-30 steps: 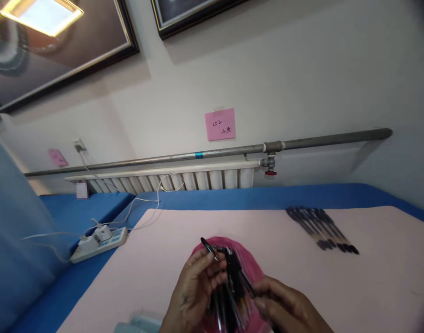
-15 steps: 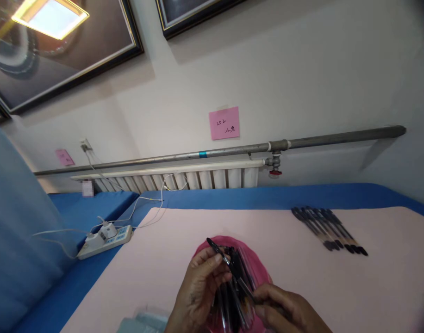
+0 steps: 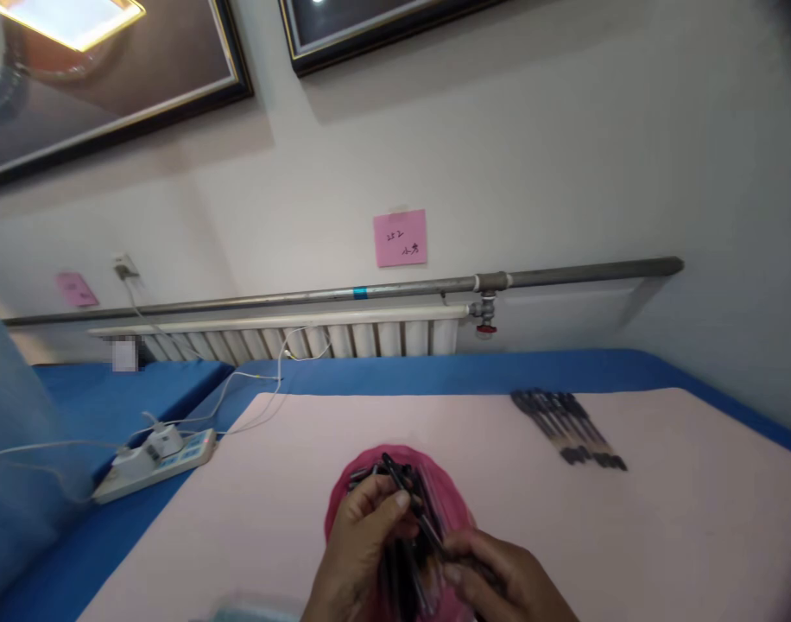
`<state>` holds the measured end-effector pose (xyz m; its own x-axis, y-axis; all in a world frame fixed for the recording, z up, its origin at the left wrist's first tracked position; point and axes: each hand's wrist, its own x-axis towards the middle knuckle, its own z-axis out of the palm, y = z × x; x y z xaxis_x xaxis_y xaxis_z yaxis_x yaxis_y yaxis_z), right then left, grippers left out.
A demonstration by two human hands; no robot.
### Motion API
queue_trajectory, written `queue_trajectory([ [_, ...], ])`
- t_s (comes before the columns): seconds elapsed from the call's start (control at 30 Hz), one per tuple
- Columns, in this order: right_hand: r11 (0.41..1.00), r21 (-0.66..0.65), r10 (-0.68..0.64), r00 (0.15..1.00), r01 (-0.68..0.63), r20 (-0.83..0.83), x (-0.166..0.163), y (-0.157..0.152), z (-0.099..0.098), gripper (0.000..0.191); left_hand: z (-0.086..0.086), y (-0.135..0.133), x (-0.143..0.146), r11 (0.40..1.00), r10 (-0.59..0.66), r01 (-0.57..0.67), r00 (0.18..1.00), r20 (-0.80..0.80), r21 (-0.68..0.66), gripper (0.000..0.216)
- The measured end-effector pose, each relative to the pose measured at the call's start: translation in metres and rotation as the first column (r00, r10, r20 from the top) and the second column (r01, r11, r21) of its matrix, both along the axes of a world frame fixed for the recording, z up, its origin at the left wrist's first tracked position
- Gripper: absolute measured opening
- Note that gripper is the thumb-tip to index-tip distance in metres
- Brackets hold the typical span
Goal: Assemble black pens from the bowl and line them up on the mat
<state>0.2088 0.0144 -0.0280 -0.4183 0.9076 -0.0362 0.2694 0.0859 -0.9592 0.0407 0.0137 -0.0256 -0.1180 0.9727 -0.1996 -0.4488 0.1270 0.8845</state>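
A black pen [image 3: 429,529] slants above a pink basket [image 3: 448,488], held between both my hands. My left hand [image 3: 363,544] is closed, pinching the upper part of the pen between thumb and fingers. Lower down, my right hand [image 3: 492,570] grips the pen's other end with curled fingers. In the basket below lie several loose black and clear pen pieces [image 3: 405,579], partly covered by my hands. To the right, several assembled-looking pens [image 3: 564,423] lie side by side in a slanted row on the pink sheet [image 3: 629,536].
A white power strip [image 3: 155,466] with plugs and cables sits at the left on the blue surface [image 3: 370,371]. Something pale blue-green [image 3: 253,612] shows at the bottom edge. A radiator [image 3: 389,337] and a metal pipe [image 3: 408,288] run along the wall behind.
The view has turned slightly right, so everything sits further left in the picture. Both hands still hold the pen, which now appears a little lower over the basket.
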Motion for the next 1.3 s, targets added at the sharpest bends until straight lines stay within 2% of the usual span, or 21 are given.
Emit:
queue_trajectory([
  [0.13,0.989,0.043,-0.145,0.989,0.144,0.012,0.011,0.014,0.004,0.019,-0.002,0.001,-0.003,0.997,0.025,-0.031,0.997,-0.074,-0.075,0.040],
  [0.23,0.968,-0.001,-0.253,0.968,0.253,-0.004,0.025,0.028,0.002,0.020,-0.003,0.002,-0.005,0.993,0.040,-0.046,0.998,-0.052,-0.108,0.044],
  [0.33,0.954,-0.027,-0.299,0.954,0.298,-0.013,0.033,0.037,-0.004,0.021,-0.004,0.003,-0.006,0.993,0.031,-0.032,0.999,-0.013,-0.118,0.044],
  [1.0,0.967,-0.013,-0.255,0.967,0.255,-0.010,0.032,0.041,-0.014,0.025,-0.003,0.006,-0.006,0.986,0.074,-0.078,0.997,-0.032,-0.147,0.045],
  [1.3,0.970,-0.018,-0.241,0.971,0.241,0.002,0.031,0.042,-0.016,0.024,-0.012,0.008,-0.009,0.991,0.013,-0.020,0.998,-0.054,-0.134,0.041],
])
